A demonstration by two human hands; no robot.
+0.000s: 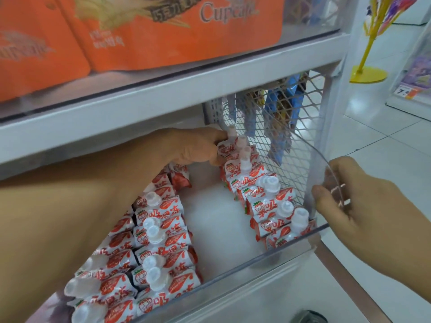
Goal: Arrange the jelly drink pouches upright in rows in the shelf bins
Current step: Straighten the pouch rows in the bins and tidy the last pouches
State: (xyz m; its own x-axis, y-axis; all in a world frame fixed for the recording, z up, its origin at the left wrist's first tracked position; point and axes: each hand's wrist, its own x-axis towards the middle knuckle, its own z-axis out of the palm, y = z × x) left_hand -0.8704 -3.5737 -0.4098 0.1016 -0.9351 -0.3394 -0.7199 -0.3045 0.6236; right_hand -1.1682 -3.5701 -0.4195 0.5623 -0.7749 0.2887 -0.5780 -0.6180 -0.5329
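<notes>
Red-and-white jelly drink pouches with clear caps fill a shelf bin behind a clear front lip (pixel 256 259). One row of upright pouches (pixel 268 201) runs along the mesh side on the right. More rows of pouches (pixel 149 248) stand on the left, with a bare strip of shelf floor (pixel 217 224) between them. My left hand (pixel 198 145) reaches deep into the bin and grips the rearmost pouch (pixel 227 145) of the right row near its cap. My right hand (pixel 354 201) holds a clear curved plastic divider (pixel 326 169) at the bin's right front corner.
An upper shelf (pixel 163 87) carries orange cupcake packs (pixel 163 31) close above my left arm. A metal mesh panel (pixel 279 127) closes the bin's right side, with hanging snack packets (pixel 277 108) behind it. A yellow stand (pixel 367 73) sits on the white tiled floor to the right.
</notes>
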